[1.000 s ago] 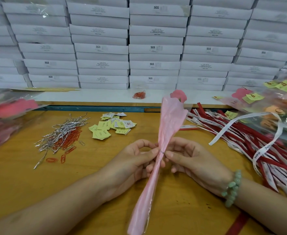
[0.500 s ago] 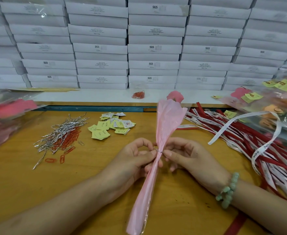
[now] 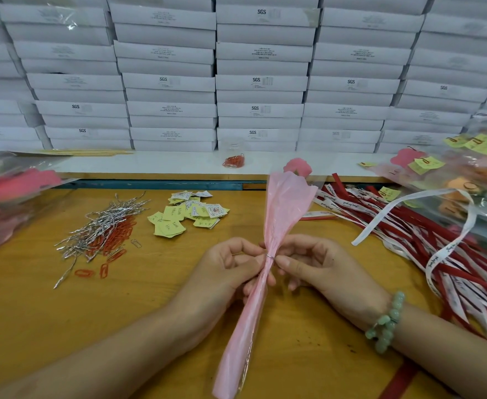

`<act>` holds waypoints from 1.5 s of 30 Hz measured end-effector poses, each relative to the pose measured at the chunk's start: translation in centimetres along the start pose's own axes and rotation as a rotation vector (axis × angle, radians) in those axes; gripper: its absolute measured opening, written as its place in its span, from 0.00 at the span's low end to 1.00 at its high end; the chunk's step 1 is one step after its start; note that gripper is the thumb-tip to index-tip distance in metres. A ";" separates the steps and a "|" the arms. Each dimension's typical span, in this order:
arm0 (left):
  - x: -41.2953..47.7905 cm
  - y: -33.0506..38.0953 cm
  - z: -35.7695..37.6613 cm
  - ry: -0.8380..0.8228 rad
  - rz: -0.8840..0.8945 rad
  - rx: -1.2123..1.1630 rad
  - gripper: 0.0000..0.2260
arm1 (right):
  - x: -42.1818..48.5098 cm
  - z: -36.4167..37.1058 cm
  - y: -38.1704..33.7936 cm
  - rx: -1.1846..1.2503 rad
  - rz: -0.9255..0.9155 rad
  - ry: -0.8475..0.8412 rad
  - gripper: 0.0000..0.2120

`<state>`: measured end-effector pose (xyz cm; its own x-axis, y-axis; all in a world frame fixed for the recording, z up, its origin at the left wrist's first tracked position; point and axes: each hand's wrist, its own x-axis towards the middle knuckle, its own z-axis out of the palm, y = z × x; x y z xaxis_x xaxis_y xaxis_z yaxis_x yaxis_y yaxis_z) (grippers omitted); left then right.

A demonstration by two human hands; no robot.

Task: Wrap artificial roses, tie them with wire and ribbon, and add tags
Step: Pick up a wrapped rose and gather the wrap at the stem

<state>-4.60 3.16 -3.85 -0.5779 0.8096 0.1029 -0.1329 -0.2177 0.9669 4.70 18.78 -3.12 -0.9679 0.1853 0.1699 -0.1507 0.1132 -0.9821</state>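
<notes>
The wrapped rose (image 3: pixel 282 214), an artificial flower sheathed in pink cellophane, is held just above the yellow wooden desk (image 3: pixel 64 326). Its long axis runs almost straight away from the person: the flared bloom end is far and tilted slightly right, the tapered tail near.

A thin silver wire (image 3: pixel 269 256) circles the gathered neck about midway along it, and both hands meet there. The left hand (image 3: pixel 225 272) has curled fingers wrapped round the neck from the left, thumb pressed on the cellophane. The right hand (image 3: pixel 320 269) pinches at the wire from the right with thumb and forefinger. I cannot tell if the wire ends are fully twisted.

With wire on, ribbon looks like the next step. The heap of red and white printed ribbons (image 3: pixel 409 234) lies right of the rose, so the right hand is nearer. The small yellow paper tags (image 3: pixel 176 220) and the pile of silver twist wires (image 3: pixel 104 223) lie left of the rose, on the left hand's side. Bare desk surrounds the rose's tail, while the stacked white cardboard boxes (image 3: pixel 262 82) close off the space beyond the bloom.
</notes>
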 end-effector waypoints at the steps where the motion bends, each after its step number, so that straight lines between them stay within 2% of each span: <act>1: 0.0 0.1 0.1 -0.001 -0.003 -0.003 0.06 | 0.0 0.0 0.0 0.000 0.000 0.000 0.13; 10: -0.2 0.5 0.3 0.009 -0.028 0.063 0.11 | -0.2 0.1 -0.1 -0.046 -0.007 0.024 0.07; 15: -0.3 0.7 0.5 0.023 -0.028 0.047 0.05 | -0.2 0.3 -0.4 -0.129 0.005 0.003 0.02; 27: -0.3 1.0 0.8 0.029 -0.034 -0.007 0.05 | -0.2 0.5 -1.0 -0.165 0.074 -0.053 0.11; 36: -0.3 0.9 0.5 0.042 -0.015 0.010 0.07 | -0.3 0.6 -0.9 -0.098 0.041 0.020 0.08; 42: -0.4 0.8 0.6 0.029 -0.003 -0.001 0.04 | -0.2 0.4 -0.9 -0.023 0.066 0.035 0.10; 45: -0.4 0.7 0.5 0.045 0.012 0.001 0.03 | -0.2 0.4 -0.9 -0.036 0.064 0.019 0.07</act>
<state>-4.06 3.01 -3.09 -0.6152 0.7815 0.1040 -0.1248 -0.2267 0.9659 4.96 18.25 -2.34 -0.9714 0.2113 0.1083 -0.0807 0.1351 -0.9875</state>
